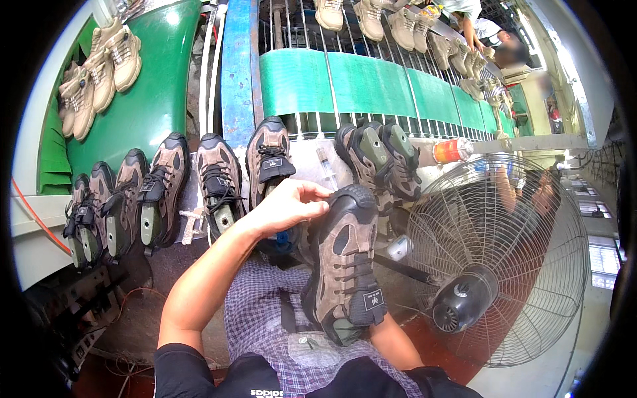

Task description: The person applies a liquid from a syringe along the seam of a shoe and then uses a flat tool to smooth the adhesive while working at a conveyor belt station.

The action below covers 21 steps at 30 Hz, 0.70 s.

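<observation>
A brown and black hiking shoe (348, 252) is held up in front of my body, toe pointing away, with dark laces and a green shoe last showing at its collar. My right forearm (396, 345) reaches in behind the heel. The right hand itself is hidden by the shoe, which it supports from behind. At the left edge of the toe, my left hand (292, 207) has thumb and forefinger pinched together. Whatever lies between those fingertips is too small to make out. Just beyond, a matching shoe (269, 159) stands on the bench.
More brown shoes (162, 189) line the bench on the left, and others (381, 156) stand to the right. An orange-labelled container (452, 150) is beside a large caged fan (494, 259). Beige boots (103, 69) sit on a green belt (162, 66). Another person (468, 26) works far right.
</observation>
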Tool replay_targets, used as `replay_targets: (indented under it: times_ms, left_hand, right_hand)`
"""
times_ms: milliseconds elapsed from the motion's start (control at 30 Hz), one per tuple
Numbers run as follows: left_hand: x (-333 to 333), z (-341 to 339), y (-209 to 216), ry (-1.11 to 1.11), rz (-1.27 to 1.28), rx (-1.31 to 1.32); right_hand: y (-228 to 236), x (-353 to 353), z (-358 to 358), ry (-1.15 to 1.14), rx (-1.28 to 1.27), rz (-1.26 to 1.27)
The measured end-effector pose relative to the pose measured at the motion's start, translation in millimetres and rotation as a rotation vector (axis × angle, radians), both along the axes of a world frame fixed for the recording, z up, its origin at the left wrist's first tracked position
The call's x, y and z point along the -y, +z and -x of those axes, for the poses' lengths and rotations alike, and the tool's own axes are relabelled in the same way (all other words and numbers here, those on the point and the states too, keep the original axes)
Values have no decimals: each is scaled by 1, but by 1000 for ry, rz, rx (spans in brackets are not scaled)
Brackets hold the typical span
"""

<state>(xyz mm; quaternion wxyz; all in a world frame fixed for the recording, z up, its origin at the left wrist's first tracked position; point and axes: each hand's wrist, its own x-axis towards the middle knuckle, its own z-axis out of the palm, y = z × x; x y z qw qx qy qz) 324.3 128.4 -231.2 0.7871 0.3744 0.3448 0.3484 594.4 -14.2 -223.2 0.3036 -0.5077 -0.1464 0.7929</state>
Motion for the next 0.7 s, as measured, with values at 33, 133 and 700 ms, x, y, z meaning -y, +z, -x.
replay_targets:
  times_ms: [33, 133, 700]
  left_hand:
    - [3, 1, 1, 6, 3, -12]
    - [17, -1, 0, 36, 80, 33]
    - [83, -1, -4, 386, 700, 847]
  right_hand:
    - [0, 1, 0, 3, 3, -3]
    - [2, 4, 1, 5, 18, -18]
    - [7, -24, -8, 466, 290, -536]
